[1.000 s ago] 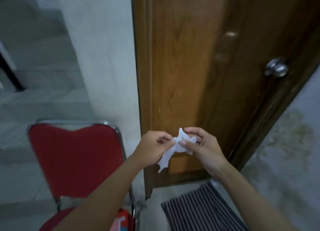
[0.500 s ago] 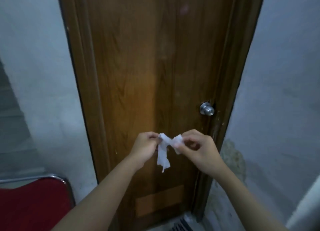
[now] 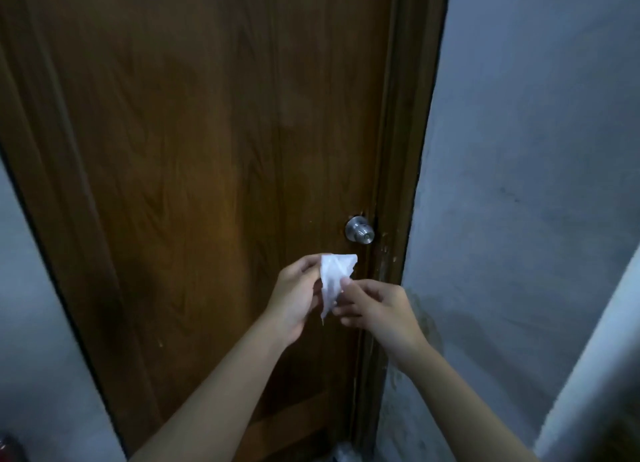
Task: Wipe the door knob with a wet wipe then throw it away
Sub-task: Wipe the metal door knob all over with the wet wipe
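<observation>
A round silver door knob sits on the right side of a brown wooden door. Just below and left of it, a white wet wipe hangs partly unfolded between both hands. My left hand pinches the wipe's upper left edge. My right hand pinches its lower right side with fingertips. The wipe's top corner is a short way below the knob and does not touch it.
The brown door frame runs down the right of the door, with a stained grey wall beyond it. A pale wall flanks the left. A sliver of the red chair shows at the bottom left corner.
The view has swung up from the chair and mat to face the door, closer now. Both hands have risen toward the knob and spread the bunched wipe into a wider sheet.
</observation>
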Tool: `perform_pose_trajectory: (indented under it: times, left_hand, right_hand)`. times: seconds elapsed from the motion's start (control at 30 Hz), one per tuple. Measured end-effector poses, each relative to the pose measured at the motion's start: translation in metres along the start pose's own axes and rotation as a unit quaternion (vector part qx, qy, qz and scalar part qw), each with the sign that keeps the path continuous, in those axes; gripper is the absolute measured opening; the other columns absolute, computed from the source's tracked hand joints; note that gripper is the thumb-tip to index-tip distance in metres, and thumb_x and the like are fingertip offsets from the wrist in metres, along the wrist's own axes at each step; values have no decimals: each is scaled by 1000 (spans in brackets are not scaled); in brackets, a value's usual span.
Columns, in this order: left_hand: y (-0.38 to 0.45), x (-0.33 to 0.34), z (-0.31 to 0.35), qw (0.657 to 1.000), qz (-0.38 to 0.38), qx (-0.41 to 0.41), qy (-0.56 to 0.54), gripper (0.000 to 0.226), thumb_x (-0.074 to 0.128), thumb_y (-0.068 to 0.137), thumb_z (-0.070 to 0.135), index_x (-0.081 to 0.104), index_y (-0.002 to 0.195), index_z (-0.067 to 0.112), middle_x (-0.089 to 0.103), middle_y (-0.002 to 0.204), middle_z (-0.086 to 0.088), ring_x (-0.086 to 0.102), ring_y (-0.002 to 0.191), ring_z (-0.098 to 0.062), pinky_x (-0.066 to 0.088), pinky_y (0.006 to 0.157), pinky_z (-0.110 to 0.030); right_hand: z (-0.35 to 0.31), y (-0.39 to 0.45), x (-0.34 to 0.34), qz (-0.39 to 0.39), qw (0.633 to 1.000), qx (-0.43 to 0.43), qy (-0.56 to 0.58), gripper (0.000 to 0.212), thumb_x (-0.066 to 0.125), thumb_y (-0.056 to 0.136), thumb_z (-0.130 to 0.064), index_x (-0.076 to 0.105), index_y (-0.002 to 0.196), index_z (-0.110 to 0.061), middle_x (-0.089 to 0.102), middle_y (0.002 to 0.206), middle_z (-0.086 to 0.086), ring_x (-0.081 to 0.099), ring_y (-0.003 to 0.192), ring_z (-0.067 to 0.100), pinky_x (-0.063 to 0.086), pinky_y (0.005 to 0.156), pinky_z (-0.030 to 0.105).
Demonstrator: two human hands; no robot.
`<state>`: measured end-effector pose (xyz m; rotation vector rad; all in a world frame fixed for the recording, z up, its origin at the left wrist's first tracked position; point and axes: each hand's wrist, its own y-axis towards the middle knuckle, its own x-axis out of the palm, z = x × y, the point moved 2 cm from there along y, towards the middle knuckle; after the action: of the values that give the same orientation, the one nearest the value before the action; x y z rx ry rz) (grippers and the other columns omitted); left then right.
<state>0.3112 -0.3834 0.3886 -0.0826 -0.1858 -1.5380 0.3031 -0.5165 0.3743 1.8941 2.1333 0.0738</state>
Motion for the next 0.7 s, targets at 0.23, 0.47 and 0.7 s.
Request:
perform_pose_trajectory:
  times: [0.23, 0.47, 0.7]
  left_hand:
    - [71, 19, -15, 994, -27, -26, -101, 28, 41, 94, 20, 56, 116, 11, 64, 111, -11, 62, 101, -23, 51, 81, -33]
    - [178, 22, -31, 993, -65, -22, 97, 36, 72, 74, 26, 60, 109, 24, 68, 105, 3, 63, 98, -11, 52, 81, -28]
    - [261, 15, -35, 977, -126, 14, 171, 32, 75, 70, 9, 65, 99, 16, 71, 90, -7, 70, 80, -14, 55, 66, -22]
  right_hand:
    - [27, 65, -11, 20, 963, 103, 249, 24, 52, 91, -13, 61, 113, -11, 67, 111, 9, 67, 98, 24, 55, 87, 39]
    - [64, 157, -42, 77, 967, 114, 215, 29, 55, 87, -7, 62, 115, -13, 65, 115, 10, 65, 101, 22, 54, 87, 36]
    - [79, 229, -61, -29, 982, 54, 178, 30, 56, 85, -1, 64, 113, -11, 67, 115, 6, 65, 102, 18, 56, 83, 32]
